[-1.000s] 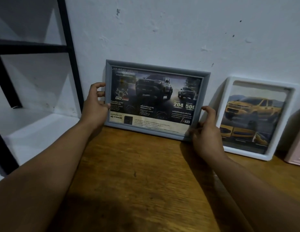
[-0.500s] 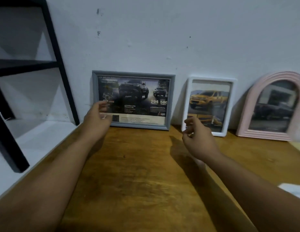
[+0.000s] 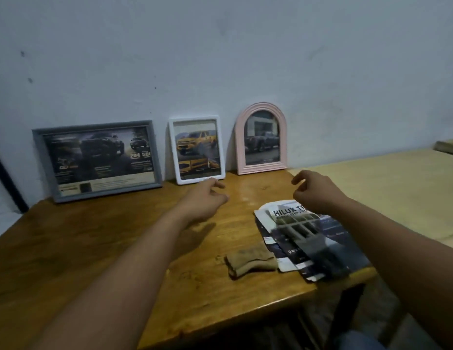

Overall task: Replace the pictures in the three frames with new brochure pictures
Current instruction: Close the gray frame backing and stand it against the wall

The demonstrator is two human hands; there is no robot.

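Observation:
Three frames lean against the wall at the back of the wooden table (image 3: 81, 248). On the left is a wide grey frame (image 3: 97, 159) with a dark truck brochure picture. A white frame (image 3: 197, 149) in the middle shows a yellow pickup. To the right, a pink arched frame (image 3: 261, 139) holds a dark truck picture. My left hand (image 3: 204, 199) hovers over the table in front of the white frame, fingers relaxed, holding nothing. My right hand (image 3: 315, 189) hovers above a pile of cut brochure pages (image 3: 311, 238), fingers loosely curled and empty.
A brown cloth (image 3: 250, 261) lies on the table beside the brochure pages. A dark tool (image 3: 326, 263), blurred, lies on the pages near the table's right edge. A pale mat-covered surface (image 3: 387, 188) stretches to the right. A black shelf leg (image 3: 8, 183) stands at far left.
Both hands let go of the grey frame, which now leans on the wall, and drew back toward the middle. The view swung right, bringing the pink frame and brochure pile into sight.

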